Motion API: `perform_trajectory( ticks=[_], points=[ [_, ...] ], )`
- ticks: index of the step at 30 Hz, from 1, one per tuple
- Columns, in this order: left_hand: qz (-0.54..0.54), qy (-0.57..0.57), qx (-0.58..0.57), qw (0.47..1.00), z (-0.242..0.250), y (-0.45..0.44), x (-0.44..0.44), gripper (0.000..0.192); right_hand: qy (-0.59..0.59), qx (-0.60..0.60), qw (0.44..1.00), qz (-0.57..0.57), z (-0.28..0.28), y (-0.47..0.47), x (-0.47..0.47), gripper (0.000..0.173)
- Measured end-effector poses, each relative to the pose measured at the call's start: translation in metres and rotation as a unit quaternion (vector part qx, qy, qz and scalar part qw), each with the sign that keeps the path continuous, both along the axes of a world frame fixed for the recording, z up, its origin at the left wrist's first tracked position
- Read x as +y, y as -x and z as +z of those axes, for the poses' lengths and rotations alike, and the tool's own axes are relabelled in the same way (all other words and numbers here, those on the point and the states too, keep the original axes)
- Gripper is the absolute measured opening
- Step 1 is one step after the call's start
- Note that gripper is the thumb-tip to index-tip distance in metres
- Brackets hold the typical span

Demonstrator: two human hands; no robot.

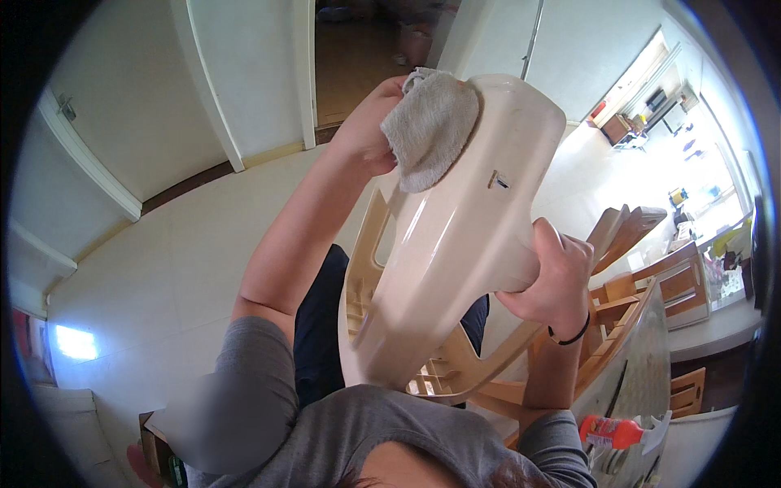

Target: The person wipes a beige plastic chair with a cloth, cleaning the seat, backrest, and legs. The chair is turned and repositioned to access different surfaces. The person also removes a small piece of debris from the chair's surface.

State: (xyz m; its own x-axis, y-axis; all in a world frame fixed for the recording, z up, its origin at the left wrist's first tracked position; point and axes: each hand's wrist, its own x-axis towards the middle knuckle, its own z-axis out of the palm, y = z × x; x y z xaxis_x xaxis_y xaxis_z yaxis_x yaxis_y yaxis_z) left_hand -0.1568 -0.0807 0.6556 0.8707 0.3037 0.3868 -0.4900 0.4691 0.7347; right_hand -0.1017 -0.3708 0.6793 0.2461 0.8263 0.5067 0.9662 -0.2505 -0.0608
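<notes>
A large cream moulded-plastic body (454, 226), glossy and rounded, is tilted up in front of my torso. Ribbed hollow parts (436, 375) of it show low down, near my legs, and a small slot marks its upper face. My left hand (373, 125) presses a grey terry cloth (433, 131) onto the body's upper left edge; the cloth partly hides the fingers. On the other side, my right hand (558, 274) grips a protruding part of the plastic, thumb underneath. A black band circles the right wrist.
To my right stand a glass-topped table (640, 378), a red spray bottle (616, 431) with a white trigger head, and wooden chairs (622, 305). A closed door (134, 97) and an open doorway (366, 67) lie ahead to the left, beyond the pale tiled floor (201, 262).
</notes>
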Motion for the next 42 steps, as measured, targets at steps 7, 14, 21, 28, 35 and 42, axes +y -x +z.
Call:
perform_trajectory(
  ticks=[7, 14, 21, 28, 35, 42],
  points=[
    [-0.056, 0.014, -0.015, 0.998, -0.02, 0.009, 0.003, 0.03, -0.007, -0.008, 1.0, 0.008, 0.002, 0.001, 0.003, 0.05],
    [0.012, 0.026, -0.028, 0.999, -0.008, -0.005, -0.004, 0.026, 0.013, -0.008, 1.0, 0.007, 0.006, 0.002, 0.006, 0.051],
    [-0.019, 0.136, 0.013, 0.99, 0.005, -0.027, -0.012, 0.036, 0.01, 0.002, 1.0, 0.003, 0.005, 0.002, 0.005, 0.052],
    [0.109, -0.092, 0.023, 0.989, 0.038, -0.001, -0.037, 0.028, 0.015, 0.006, 1.0, -0.01, 0.001, -0.001, 0.001, 0.052],
    [-0.029, -0.317, -0.144, 0.937, 0.043, -0.019, 0.031, 0.028, 0.027, 0.013, 0.999, -0.018, 0.004, 0.001, 0.002, 0.052],
    [0.047, -0.491, -0.091, 0.865, 0.073, -0.008, 0.037, 0.031, 0.01, 0.008, 1.0, -0.011, 0.003, 0.004, 0.004, 0.05]
  ],
)
